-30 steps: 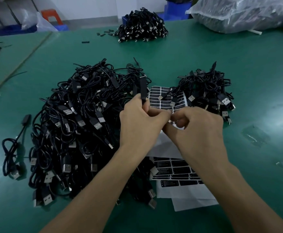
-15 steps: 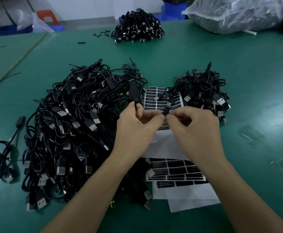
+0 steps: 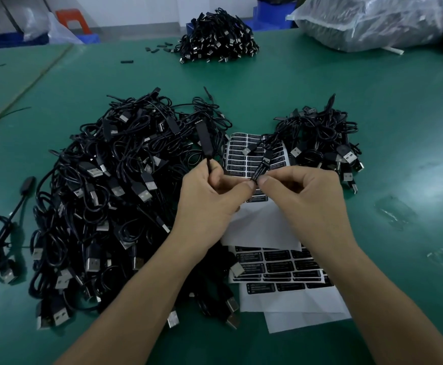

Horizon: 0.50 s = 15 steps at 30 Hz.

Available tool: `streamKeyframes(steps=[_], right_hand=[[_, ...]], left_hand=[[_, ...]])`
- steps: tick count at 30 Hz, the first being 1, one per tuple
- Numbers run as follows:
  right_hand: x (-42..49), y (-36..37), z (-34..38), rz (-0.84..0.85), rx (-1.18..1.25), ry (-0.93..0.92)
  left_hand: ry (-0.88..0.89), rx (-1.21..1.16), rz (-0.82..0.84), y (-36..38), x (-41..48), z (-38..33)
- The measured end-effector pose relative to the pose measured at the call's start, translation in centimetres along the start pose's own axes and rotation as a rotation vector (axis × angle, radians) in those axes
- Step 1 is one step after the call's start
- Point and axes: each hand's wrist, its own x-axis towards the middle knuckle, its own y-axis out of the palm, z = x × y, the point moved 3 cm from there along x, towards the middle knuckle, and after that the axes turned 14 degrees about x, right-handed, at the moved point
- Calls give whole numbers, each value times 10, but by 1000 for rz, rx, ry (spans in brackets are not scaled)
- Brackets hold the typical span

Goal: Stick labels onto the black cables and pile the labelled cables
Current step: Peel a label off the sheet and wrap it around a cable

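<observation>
Head view: your left hand (image 3: 210, 196) is curled round a black cable (image 3: 204, 139), whose long block stands up above your knuckles. Its thumb tip meets your right hand (image 3: 302, 196) at the lower end of a label (image 3: 259, 173). Your right grip is clamped on that label between thumb and forefinger. Both hands are over the far label sheet (image 3: 241, 159), between the big pile (image 3: 109, 206) on the left and the smaller pile (image 3: 320, 143) on the right.

The main risk is the label itself. It stands on edge, held only by its lower end, so I judge it could curl and stick to your fingertips or fold onto itself. The block is well apart from the label and points away, so laying it on skewed is likely unless you turn the block flat first. The cable's tail runs down into the big pile, and pulling it could drag neighbours along or tip the block in your grip. I cannot tell which pile is the labelled one, so watch where you drop it.

A second ago your fingertips were bunched low over the sheet with no label showing. Now the label stands clear between them, printed face visible. The block has stayed upright in your left hand throughout.
</observation>
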Motion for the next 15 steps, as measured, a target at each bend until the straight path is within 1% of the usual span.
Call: streamKeyframes(steps=[5,11,15], right_hand=[[1,-3,-4,-41,26,50],[3,-3,-4,-25,142,128],[3,-3,-4,-24,168,139]], left_hand=[[-4,-5,-3,0,1,3],[13,-7,15,-1,1,2],[17,-7,19,-1,1,2]])
